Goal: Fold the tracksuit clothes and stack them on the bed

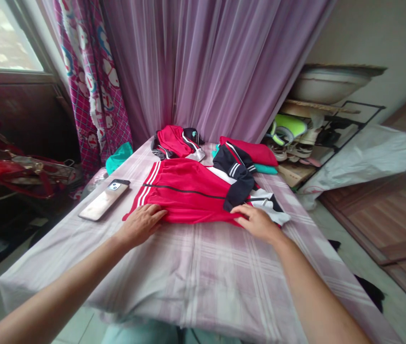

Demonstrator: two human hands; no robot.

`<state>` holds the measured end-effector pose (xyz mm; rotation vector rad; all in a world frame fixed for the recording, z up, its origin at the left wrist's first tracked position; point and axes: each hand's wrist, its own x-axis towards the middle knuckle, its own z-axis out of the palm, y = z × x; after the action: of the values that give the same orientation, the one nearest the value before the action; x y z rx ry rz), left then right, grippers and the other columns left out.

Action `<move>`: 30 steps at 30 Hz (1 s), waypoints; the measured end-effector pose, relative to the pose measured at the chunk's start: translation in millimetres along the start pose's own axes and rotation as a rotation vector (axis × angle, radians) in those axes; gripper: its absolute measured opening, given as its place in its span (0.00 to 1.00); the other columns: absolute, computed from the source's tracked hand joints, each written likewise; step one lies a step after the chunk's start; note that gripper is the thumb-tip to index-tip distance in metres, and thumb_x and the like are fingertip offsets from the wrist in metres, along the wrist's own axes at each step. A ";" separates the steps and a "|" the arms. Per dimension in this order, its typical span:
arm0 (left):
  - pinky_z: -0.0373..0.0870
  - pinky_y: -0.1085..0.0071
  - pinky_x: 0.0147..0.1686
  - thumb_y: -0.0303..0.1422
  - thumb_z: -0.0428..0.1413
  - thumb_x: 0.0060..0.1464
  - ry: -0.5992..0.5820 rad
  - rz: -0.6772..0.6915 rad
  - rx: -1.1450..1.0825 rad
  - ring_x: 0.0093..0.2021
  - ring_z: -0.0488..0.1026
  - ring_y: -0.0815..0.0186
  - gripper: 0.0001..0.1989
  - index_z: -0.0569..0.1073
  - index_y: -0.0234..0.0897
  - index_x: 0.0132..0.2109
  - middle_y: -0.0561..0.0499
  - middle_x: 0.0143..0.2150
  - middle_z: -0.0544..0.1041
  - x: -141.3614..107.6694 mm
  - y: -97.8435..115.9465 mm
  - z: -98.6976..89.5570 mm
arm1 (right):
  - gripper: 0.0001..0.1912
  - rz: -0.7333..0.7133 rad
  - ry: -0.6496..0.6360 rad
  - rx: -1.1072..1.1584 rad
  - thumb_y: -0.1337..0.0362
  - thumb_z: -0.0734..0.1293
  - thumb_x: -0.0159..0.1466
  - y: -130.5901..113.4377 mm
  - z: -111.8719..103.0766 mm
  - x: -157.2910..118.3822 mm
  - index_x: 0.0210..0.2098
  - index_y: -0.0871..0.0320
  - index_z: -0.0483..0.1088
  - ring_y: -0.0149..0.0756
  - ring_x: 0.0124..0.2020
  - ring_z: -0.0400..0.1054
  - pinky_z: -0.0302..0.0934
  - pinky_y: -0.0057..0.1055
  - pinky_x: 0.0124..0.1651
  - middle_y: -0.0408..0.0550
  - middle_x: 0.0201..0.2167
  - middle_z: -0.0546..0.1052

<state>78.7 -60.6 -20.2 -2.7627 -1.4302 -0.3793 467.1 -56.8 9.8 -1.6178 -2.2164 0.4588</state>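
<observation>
A red jacket (192, 191) with a dark zip, white stripes and a navy and white upper part lies sideways across the checked tablecloth (188, 267). My left hand (145, 220) rests at its near left edge, by the striped hem, with fingertips on the red cloth. Near the collar end, my right hand (255, 220) touches the near edge beside a navy sleeve (241, 188) folded over the front. The fingers of both hands bend onto the fabric; whether they pinch it is hard to see.
A phone (105, 199) lies at the table's left. Behind the jacket are a red and black clothing bundle (176, 142) and folded red and teal clothes (253, 153). Purple curtains (203, 71) hang beyond; a shoe rack (306, 138) stands right.
</observation>
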 end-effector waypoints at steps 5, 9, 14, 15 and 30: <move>0.73 0.59 0.49 0.30 0.46 0.61 0.063 -0.100 -0.028 0.46 0.78 0.56 0.19 0.73 0.37 0.56 0.40 0.47 0.80 -10.8 -29.6 1.3 | 0.09 0.048 0.077 0.129 0.60 0.63 0.59 14.3 -11.8 -0.6 0.35 0.53 0.75 0.37 0.32 0.72 0.66 0.33 0.38 0.44 0.31 0.79; 0.73 0.59 0.48 0.34 0.47 0.61 0.159 -0.131 -0.047 0.46 0.77 0.55 0.17 0.75 0.38 0.50 0.40 0.45 0.81 -21.3 -42.3 -18.2 | 0.04 -0.098 -0.034 0.112 0.64 0.64 0.56 5.5 -7.7 -19.2 0.29 0.53 0.72 0.42 0.50 0.72 0.64 0.39 0.54 0.49 0.44 0.79; 0.72 0.62 0.48 0.29 0.44 0.61 -0.001 -0.007 -0.025 0.44 0.77 0.59 0.17 0.78 0.40 0.43 0.43 0.42 0.81 -32.8 -46.0 -35.6 | 0.04 -0.051 -0.245 0.035 0.61 0.68 0.56 2.2 1.9 -36.6 0.30 0.52 0.74 0.47 0.63 0.63 0.57 0.44 0.63 0.51 0.62 0.70; 0.72 0.63 0.47 0.28 0.44 0.60 -0.051 0.010 -0.021 0.42 0.77 0.60 0.17 0.78 0.40 0.41 0.44 0.40 0.81 -34.8 -45.5 -34.7 | 0.06 -0.017 -0.234 0.007 0.60 0.68 0.57 6.6 4.7 -36.7 0.33 0.52 0.75 0.47 0.62 0.65 0.58 0.44 0.62 0.51 0.62 0.70; 0.72 0.69 0.40 0.42 0.44 0.64 -0.130 0.001 -0.142 0.39 0.78 0.61 0.17 0.75 0.42 0.41 0.48 0.39 0.81 -33.8 -60.8 -28.2 | 0.19 0.295 0.072 0.097 0.51 0.61 0.61 84.0 -2.3 -51.3 0.39 0.56 0.77 0.45 0.40 0.75 0.67 0.36 0.43 0.50 0.37 0.82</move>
<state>5.1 -55.6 -6.5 -2.9511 -1.4834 -0.3179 553.0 -81.1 -31.5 -1.8848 -1.8797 0.5675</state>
